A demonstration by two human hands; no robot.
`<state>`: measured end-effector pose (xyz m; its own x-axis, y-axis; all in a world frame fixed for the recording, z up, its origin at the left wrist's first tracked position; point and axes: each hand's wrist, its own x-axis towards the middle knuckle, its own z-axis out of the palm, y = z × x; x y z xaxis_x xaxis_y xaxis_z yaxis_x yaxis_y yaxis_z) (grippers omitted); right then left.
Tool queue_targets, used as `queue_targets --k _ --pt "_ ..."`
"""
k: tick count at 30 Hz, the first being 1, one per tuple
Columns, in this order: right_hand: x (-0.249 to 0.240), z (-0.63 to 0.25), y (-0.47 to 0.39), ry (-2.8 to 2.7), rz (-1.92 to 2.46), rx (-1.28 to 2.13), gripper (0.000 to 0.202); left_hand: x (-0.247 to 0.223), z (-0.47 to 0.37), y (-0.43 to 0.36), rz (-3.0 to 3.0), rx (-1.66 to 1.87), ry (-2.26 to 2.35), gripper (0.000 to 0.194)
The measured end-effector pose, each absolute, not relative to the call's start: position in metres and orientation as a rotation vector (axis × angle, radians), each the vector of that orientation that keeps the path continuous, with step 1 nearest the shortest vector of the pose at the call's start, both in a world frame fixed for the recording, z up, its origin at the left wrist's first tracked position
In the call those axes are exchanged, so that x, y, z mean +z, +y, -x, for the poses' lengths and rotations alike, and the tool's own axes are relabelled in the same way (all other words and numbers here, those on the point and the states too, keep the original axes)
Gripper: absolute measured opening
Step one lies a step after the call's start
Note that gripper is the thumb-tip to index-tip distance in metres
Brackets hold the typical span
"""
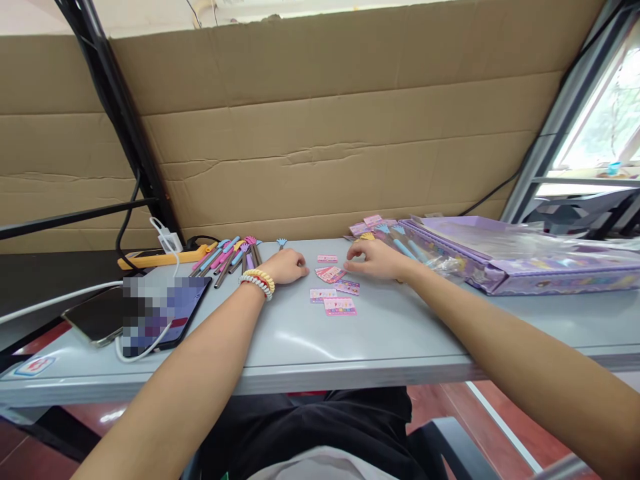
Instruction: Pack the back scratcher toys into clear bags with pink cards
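Observation:
My left hand (287,267) rests on the grey table (295,347), fingers curled together; what they hold, if anything, is hidden. Just behind it shows the blue hand-shaped end of a back scratcher (282,243). My right hand (373,259) lies opposite, fingers bent, with a gap between thumb and forefinger. A yellow hand-shaped end (367,236) pokes out behind its knuckles. Between my hands are a small pink card (327,259) and a fanned group of pink cards (331,274). Closer to me lie a purple card (347,287) and a pink card (341,307).
Colourful back scratchers (227,257) are heaped at the left, beside two phones (103,317) with a white cable (175,267). Blue-handled scratchers (404,247) and more cards (373,221) lie by an open purple box (560,277) on the right. Cardboard (320,133) stands behind.

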<state>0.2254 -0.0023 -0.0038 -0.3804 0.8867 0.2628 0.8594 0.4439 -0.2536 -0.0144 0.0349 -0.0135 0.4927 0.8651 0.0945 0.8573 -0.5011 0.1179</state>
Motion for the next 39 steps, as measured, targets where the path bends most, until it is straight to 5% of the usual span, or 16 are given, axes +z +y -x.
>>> queue_targets --k 9,30,39 --pt "-0.005 -0.23 0.0 -2.486 1.633 0.366 0.049 -0.013 0.014 0.034 -2.709 0.202 1.535 0.04" --pt "-0.005 -0.234 0.003 -2.529 1.648 0.372 0.052 -0.012 0.014 0.033 -2.643 0.218 1.582 0.041" --pt "-0.003 -0.233 -0.001 -2.52 1.66 0.371 0.05 -0.002 0.028 0.034 -2.399 0.547 2.252 0.037"
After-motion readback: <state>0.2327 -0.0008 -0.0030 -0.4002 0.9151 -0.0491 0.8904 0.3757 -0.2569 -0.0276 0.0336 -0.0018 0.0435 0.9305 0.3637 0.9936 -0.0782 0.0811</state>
